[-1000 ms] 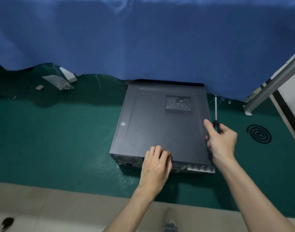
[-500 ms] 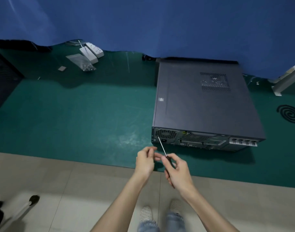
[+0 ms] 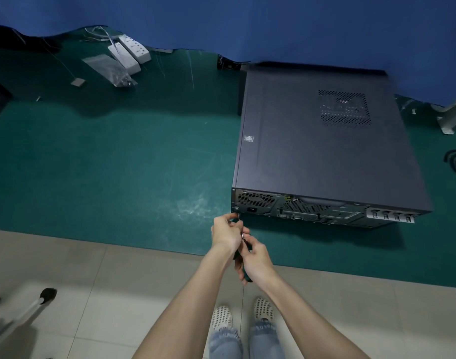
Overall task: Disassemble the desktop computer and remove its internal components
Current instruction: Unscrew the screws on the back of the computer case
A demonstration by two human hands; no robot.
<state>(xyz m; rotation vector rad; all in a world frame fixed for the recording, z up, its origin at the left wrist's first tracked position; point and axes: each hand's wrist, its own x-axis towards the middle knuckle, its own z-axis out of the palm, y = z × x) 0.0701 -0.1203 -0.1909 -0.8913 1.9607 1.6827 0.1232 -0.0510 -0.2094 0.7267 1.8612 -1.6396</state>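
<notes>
Two hands meet just in front of the desktop computer (image 3: 322,141), which lies flat on a smooth green mat (image 3: 118,164) with its rear panel (image 3: 299,209) facing the person. The left hand (image 3: 225,234) pinches the thin metal shaft of a screwdriver (image 3: 239,218). The right hand (image 3: 255,260) curls round its dark handle. The tip sits at the panel's lower left corner. The case is a matte dark-grey box with a perforated square vent on top.

The dark grey desktop computer (image 3: 325,151) lies flat on the green mat (image 3: 118,164), cover closed, vented panel up. The slim screwdriver (image 3: 240,227) points at its rear lower-left corner.
</notes>
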